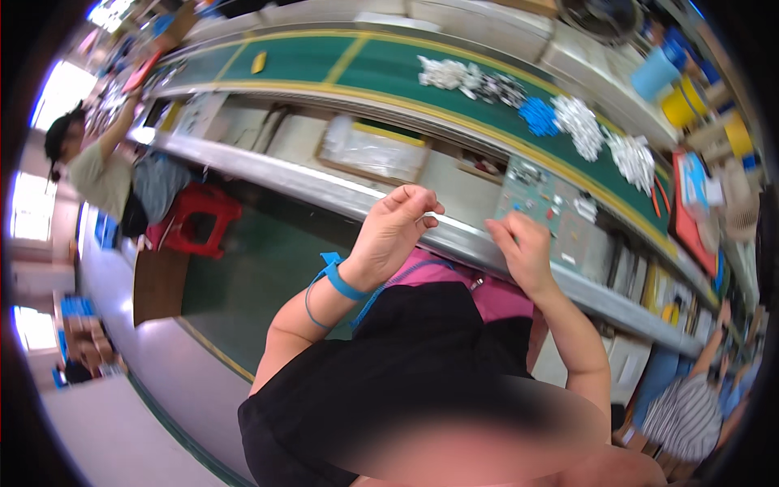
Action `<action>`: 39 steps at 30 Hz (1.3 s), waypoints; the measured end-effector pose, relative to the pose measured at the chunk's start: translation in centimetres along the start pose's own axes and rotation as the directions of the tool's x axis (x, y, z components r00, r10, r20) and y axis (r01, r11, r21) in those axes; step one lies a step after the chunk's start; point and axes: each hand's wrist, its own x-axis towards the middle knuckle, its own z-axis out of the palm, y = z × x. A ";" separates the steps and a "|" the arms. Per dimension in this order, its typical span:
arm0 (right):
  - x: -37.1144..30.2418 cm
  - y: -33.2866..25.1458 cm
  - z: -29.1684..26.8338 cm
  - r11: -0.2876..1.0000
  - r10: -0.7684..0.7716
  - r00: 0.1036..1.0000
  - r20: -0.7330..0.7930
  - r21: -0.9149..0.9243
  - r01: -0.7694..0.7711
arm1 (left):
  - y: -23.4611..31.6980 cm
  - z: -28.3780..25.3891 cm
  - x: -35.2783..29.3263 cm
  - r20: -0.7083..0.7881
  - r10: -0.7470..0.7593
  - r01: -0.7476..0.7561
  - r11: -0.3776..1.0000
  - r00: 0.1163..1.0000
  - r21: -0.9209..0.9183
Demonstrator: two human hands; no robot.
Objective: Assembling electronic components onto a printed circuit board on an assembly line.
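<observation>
My left hand (399, 231) is raised over the metal front edge of the workbench, its fingers curled and pinched towards the thumb. A blue wrist strap (345, 282) with a coiled cord circles that wrist. To its right, my right hand (526, 247) is also closed, thumb against bent fingers, close to the same metal rail (462, 235). Whatever may be in either hand is hidden or too small to make out. The hands are apart from each other. Just beyond my right hand lies a green panel (517, 191) with small parts on it.
A green conveyor belt (300, 61) with yellow lines runs behind the bench. White bundles (578, 126), a blue bundle (538, 116) and a yellow piece (259, 62) lie on it. A shallow box (373, 150) holds clear plastic. A red stool (203, 219) and co-workers are at both sides.
</observation>
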 end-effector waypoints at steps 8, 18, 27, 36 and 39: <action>-0.1 -0.2 1.8 0.665 -0.349 0.923 0.159 -0.652 0.364 | 9.8 -11.8 3.9 -0.291 0.677 -0.245 0.578 0.676 0.778; -3.6 0.9 -1.9 0.569 -0.027 0.994 0.102 -0.816 0.100 | 28.3 -32.7 5.0 -0.031 0.929 0.736 -0.271 0.368 0.620; -9.7 3.9 -10.8 0.448 0.262 0.926 -0.272 -0.815 -0.367 | 36.0 -41.9 4.4 -0.185 0.611 0.638 -0.742 0.770 0.204; -15.1 9.1 -18.6 0.160 0.323 0.745 -0.584 -0.742 -0.651 | 26.3 -28.2 5.7 -0.199 0.709 0.659 -0.462 0.676 0.594; -12.1 8.8 -17.9 0.347 0.225 0.829 -0.513 -0.752 -0.560 | 21.9 -24.8 3.4 -0.067 0.662 0.569 -0.582 0.746 0.582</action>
